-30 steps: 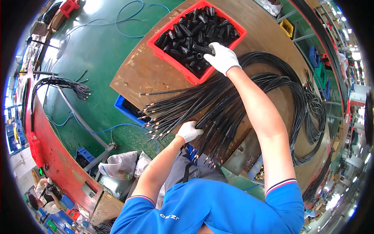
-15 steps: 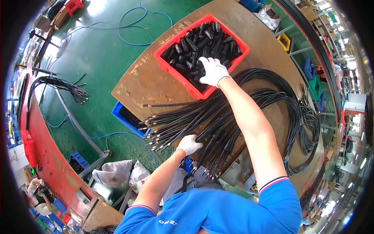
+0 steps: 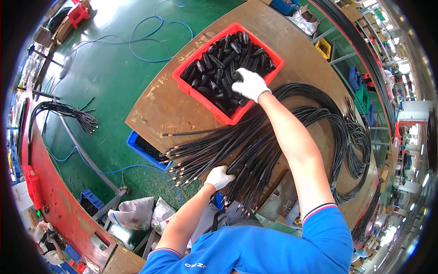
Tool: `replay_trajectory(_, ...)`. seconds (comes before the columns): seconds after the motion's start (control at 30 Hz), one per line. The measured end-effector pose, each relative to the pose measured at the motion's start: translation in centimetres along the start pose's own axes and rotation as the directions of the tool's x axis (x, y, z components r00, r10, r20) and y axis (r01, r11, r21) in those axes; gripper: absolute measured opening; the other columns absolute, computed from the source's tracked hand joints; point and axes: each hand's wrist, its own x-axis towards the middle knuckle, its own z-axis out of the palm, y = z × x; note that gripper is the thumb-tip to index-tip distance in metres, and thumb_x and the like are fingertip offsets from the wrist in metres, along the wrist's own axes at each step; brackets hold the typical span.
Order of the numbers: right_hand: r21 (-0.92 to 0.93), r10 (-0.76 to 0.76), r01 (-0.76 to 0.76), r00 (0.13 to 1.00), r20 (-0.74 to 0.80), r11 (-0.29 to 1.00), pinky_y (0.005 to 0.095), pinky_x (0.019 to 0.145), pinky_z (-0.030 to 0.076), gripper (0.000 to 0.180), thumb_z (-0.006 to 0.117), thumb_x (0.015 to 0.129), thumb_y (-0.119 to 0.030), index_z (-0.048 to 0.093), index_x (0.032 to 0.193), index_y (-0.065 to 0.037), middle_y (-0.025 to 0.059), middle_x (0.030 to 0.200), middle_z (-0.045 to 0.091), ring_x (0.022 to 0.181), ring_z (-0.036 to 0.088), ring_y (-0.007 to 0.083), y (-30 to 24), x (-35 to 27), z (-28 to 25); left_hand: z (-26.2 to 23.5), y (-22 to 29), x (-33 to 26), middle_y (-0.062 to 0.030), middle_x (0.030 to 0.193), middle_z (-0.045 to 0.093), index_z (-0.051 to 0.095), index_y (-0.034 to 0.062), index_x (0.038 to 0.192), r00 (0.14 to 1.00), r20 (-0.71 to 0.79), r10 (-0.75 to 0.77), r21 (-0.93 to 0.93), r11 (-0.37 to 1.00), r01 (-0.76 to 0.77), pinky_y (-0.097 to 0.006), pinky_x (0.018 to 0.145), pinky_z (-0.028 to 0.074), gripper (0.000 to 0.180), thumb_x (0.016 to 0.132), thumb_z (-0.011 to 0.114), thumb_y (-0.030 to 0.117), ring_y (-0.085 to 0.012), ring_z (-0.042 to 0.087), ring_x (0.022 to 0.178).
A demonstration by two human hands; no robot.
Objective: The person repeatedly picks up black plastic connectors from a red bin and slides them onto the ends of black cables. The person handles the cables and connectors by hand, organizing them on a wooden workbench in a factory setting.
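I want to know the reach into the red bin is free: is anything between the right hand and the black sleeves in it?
Nothing visible. The right hand is already down on the black sleeves inside the open red bin. The left hand rests on the cable bundle at the table's near edge.

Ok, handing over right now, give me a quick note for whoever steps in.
Right hand, gloved, is down in the red bin among the black connector sleeves; whether it grips one is unclear.
Left hand, gloved, rests on the bundle of black cables near their bare ends on the brown table.
Done: cables laid out, ends fanned at the edge.
Left: none of the visible ends appears to carry a sleeve.
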Motion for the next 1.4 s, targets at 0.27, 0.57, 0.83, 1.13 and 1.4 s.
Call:
replay_trajectory(0.27,0.177,0.621,-0.599,0.712,-0.327,0.781,0.0482,0.111,0.051,0.115,0.082,0.069,-0.076,0.047,0.152,-0.003,0.0303,0.149,0.056,0.134,0.061,0.0407,3.0,6.6,-1.4,0.4,-0.3,0.2,-0.0281,0.093,0.074,0.075,-0.0014,0.100,1.000,-0.003,0.006,0.007,1.000,-0.006,-0.047,0.086,0.055,0.050,0.080,0.075,0.044,-0.0422,0.073,0.092)
replay_trajectory(0.57,0.207,0.408,-0.380,0.906,-0.111,0.901,0.0473,0.111,0.052,0.100,0.089,0.066,-0.044,0.049,0.152,-0.013,0.0275,0.143,0.061,0.136,0.059,0.0402,6.5,7.7,0.6,0.5,0.2,-0.1,-0.0301,0.094,0.073,0.073,-0.0005,0.097,1.000,-0.018,-0.008,0.031,0.999,0.008,-0.051,0.087,0.055,0.048,0.082,0.072,0.045,-0.0460,0.072,0.094)
replay_trajectory(0.83,0.287,0.410,-0.338,0.878,-0.245,0.896,0.0456,0.107,0.054,0.081,0.085,0.069,-0.026,0.056,0.143,-0.010,0.0238,0.130,0.070,0.123,0.067,0.0391,5.6,6.6,1.9,0.8,0.1,0.1,-0.0303,0.093,0.072,0.073,-0.0013,0.097,0.999,-0.033,0.008,0.044,0.999,-0.006,-0.051,0.087,0.055,0.048,0.082,0.072,0.044,-0.0461,0.071,0.093)
replay_trajectory(1.13,0.499,0.305,-0.174,0.932,-0.194,0.849,0.0412,0.105,0.053,0.081,0.088,0.066,-0.021,0.057,0.139,-0.005,0.0189,0.120,0.073,0.115,0.069,0.0333,6.3,5.6,2.6,0.5,0.3,-0.1,-0.0278,0.091,0.074,0.075,-0.0016,0.102,0.999,-0.047,0.000,0.025,1.000,0.001,-0.047,0.084,0.056,0.049,0.081,0.078,0.043,-0.0417,0.074,0.091)
replay_trajectory(1.4,0.747,0.357,-0.101,0.914,-0.190,0.657,0.0385,0.093,0.056,0.079,0.081,0.064,-0.007,0.056,0.139,0.000,0.0148,0.113,0.070,0.103,0.068,0.0267,6.9,7.1,3.7,0.5,0.1,0.0,-0.0272,0.090,0.074,0.075,-0.0016,0.101,0.999,-0.044,-0.011,0.055,0.998,0.014,-0.047,0.082,0.056,0.049,0.080,0.078,0.043,-0.0416,0.074,0.090)
